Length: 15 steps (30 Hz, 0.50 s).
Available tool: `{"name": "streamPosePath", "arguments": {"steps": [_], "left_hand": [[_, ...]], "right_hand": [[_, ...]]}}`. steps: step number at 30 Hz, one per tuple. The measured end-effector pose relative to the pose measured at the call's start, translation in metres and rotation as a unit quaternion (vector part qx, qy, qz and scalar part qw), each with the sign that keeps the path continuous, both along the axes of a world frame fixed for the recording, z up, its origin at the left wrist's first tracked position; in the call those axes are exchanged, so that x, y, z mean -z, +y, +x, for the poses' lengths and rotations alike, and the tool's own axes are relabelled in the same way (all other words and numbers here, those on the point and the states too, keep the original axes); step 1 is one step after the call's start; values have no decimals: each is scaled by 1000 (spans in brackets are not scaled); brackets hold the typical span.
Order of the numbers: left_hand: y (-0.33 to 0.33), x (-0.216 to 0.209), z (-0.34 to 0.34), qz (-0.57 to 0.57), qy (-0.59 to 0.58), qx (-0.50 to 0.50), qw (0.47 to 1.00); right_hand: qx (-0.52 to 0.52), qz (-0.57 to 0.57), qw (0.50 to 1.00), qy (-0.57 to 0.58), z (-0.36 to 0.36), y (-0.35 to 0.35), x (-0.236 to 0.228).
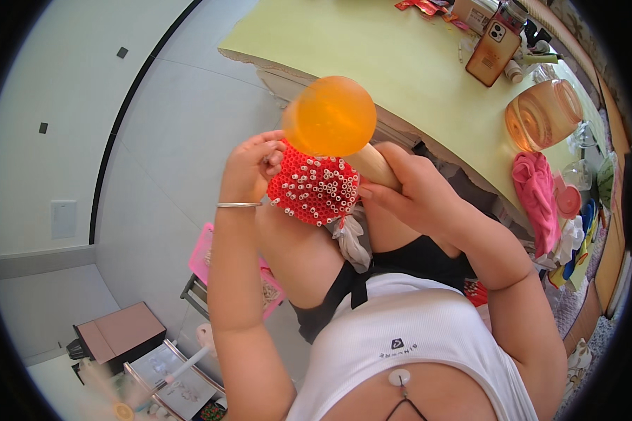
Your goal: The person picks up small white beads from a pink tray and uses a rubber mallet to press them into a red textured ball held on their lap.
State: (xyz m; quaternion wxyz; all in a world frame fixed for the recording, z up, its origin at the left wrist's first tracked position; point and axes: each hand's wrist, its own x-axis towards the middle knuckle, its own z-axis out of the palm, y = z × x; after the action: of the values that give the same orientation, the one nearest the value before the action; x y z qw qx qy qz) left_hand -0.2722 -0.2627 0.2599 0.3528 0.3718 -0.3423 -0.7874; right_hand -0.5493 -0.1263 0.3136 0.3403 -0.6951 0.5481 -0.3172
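Observation:
A mallet with a translucent orange head and a pale wooden handle is gripped in my right hand. Its head hangs over the far edge of a red honeycomb-like bundle of tubes, hiding part of it. Many small white tubes poke out of the red cells at uneven heights. The bundle sits above my lap, between my thighs. At its left rim is my left hand, fingers curled closed; what they pinch is hard to see. A greyish plastic bag is bunched below the bundle.
A pale yellow-green table runs along the far right. On it are a phone, an orange-tinted jar and a pink cloth. A pink basket stands beside my left leg. A blurred fan is at the lower left.

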Motion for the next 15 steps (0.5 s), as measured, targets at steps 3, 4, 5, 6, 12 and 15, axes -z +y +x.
{"name": "streamPosePath", "arguments": {"steps": [3,4,5,6,12,15], "left_hand": [[0,5,15,-10,14,28,999],[3,5,16,5,-10,4,1000],[7,4,17,20,-33,-19,999],[7,1,18,28,-53,-51,997],[12,-7,0,89,28,-135,986],[16,-2,-17,57,12,-130,990]], "right_hand": [[-12,13,994,106,3,-14,10],[-19,67,988,135,-1,-23,14],[-25,121,979,163,-2,-27,15],[-3,88,984,157,-1,-31,2],[32,102,994,9,-8,-15,-17],[54,151,986,-41,-14,-5,-2]]}}
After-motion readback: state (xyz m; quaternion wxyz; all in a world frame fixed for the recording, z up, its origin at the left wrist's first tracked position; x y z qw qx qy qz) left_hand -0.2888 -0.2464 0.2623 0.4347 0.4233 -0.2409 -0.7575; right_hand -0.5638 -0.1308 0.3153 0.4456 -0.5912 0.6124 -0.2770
